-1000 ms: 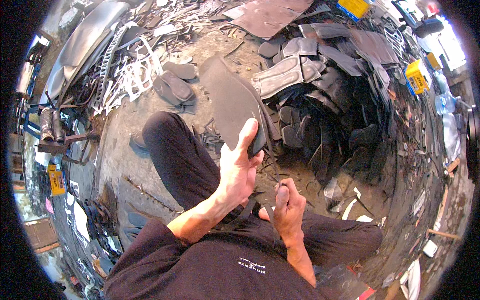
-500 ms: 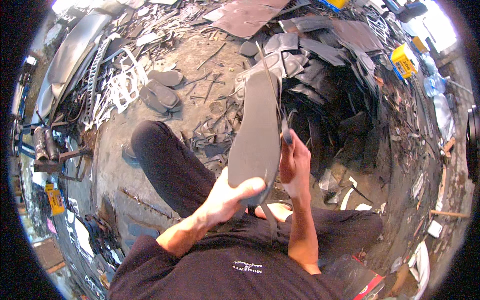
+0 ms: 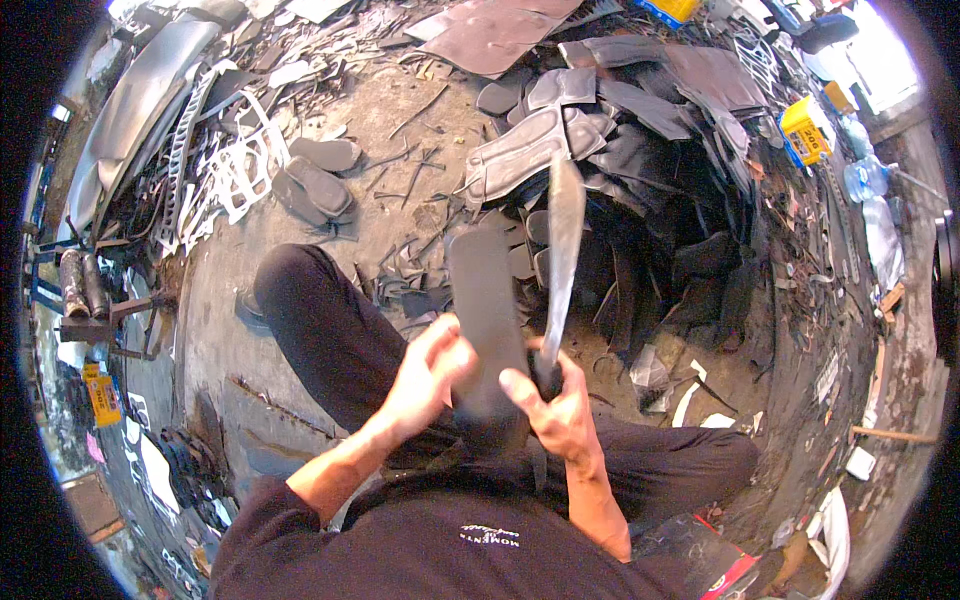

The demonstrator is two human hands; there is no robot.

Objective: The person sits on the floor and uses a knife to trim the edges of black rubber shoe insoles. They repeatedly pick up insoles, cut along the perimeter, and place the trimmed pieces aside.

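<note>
Head view, looking down at your lap: you sit on the ground in a dark shirt and dark trousers, your left knee (image 3: 300, 310) raised and bent toward the left of the picture. Your left hand (image 3: 425, 375) curls its fingers against the left edge of a dark sole-shaped rubber piece (image 3: 485, 320), which stands nearly upright between your two hands with its rounded end pointing away from you. Your right hand (image 3: 555, 410) is closed in a fist around the handle of a long knife (image 3: 562, 240), the thumb pressed toward the rubber piece; the blade rises just beside the piece's right edge, and whether it touches that edge you cannot tell from here. Beyond the hands, small dark offcuts lie scattered on the dirt floor (image 3: 400, 120). To the left of them, two flat dark soles (image 3: 315, 190) lie side by side, near a heap of white cut-out scraps (image 3: 225, 175). To the right, a big pile of black rubber sheets and cut pieces (image 3: 640, 150) spreads across the ground. Farther off, a large flat brown sheet (image 3: 500, 30) lies at the top, and a yellow container (image 3: 805, 130) sits at the upper right beside clear plastic bottles (image 3: 865, 180).
</note>
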